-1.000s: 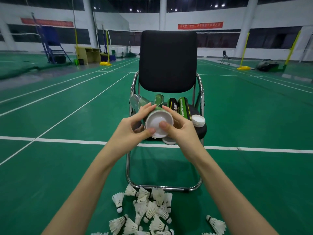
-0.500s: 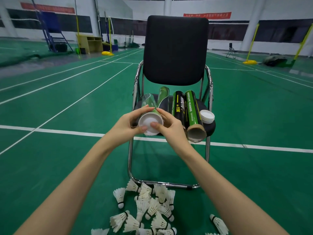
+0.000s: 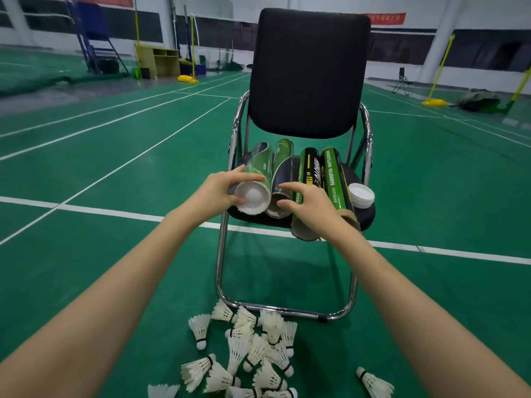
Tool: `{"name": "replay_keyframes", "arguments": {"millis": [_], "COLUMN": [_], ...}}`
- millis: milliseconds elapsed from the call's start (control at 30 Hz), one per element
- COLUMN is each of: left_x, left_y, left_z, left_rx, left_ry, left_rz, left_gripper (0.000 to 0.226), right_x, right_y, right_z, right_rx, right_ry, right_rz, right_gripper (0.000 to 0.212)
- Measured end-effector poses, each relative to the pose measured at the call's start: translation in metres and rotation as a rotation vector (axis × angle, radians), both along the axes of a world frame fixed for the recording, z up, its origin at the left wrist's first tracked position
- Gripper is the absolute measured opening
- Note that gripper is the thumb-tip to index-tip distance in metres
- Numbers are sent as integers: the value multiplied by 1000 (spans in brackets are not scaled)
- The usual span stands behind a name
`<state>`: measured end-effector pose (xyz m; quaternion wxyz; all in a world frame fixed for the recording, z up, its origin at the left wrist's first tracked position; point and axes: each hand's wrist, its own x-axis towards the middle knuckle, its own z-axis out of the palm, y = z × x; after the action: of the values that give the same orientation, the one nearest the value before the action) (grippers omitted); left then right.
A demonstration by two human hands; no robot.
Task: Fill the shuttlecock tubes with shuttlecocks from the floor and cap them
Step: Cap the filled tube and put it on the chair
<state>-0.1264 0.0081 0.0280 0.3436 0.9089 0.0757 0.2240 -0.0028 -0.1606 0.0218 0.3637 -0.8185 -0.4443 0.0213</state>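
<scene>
Four shuttlecock tubes lie side by side on the black seat of a chair [image 3: 310,73]. The leftmost tube [image 3: 258,168] has a white cap [image 3: 253,196] on its near end. My left hand [image 3: 221,191] grips that capped end, fingers over the top and thumb on the cap's face. My right hand [image 3: 309,206] hovers with loosely curled fingers at the open near ends of the second tube [image 3: 283,165] and the third, black-and-yellow tube [image 3: 309,168], holding nothing. The fourth, green tube [image 3: 333,173] lies beside loose white caps [image 3: 361,195]. Several white shuttlecocks [image 3: 253,349] lie heaped on the floor below.
The chair's chrome frame [image 3: 287,310] stands just behind the heap. One stray shuttlecock [image 3: 373,382] lies to the right. Green court floor with white lines [image 3: 115,212] spreads all around. Yellow net posts, a wooden desk [image 3: 161,61] and a blue ladder stand far back.
The capped tube has gone down onto the left side of the seat, still in my left hand. My right hand has come off the cap and shifted right. The view has moved closer.
</scene>
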Motion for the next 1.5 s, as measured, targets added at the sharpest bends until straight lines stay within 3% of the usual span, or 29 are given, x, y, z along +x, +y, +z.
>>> {"name": "replay_keyframes", "arguments": {"millis": [233,500,667,1000,1300,1400,1500], "left_x": [25,41,51,49,48,50,51], "left_y": [19,41,43,21,-2,-9,-21], "left_z": [-7,-35,-43,-49,-57,-54,-45], "left_rx": [107,163,194,260,316,352,206], "left_ry": [80,131,96,140,175,103,-77], "left_rz": [43,77,101,154,247,229,148], "left_gripper": [68,62,66,68,70,77,84], "right_x": [24,49,56,47,33,29,22], "right_y": [12,33,33,24,19,15,5], "right_z": [-4,-2,-11,-8,3,8,14], "right_rx": [-144,-189,-133,-120,-39,77,185], "right_ry": [-211,-163,-79,-202,-301,-269,-220], "right_rz": [-121,-72,-32,-45,-40,-56,-83], "right_gripper": [46,50,51,30,26,24,22]}}
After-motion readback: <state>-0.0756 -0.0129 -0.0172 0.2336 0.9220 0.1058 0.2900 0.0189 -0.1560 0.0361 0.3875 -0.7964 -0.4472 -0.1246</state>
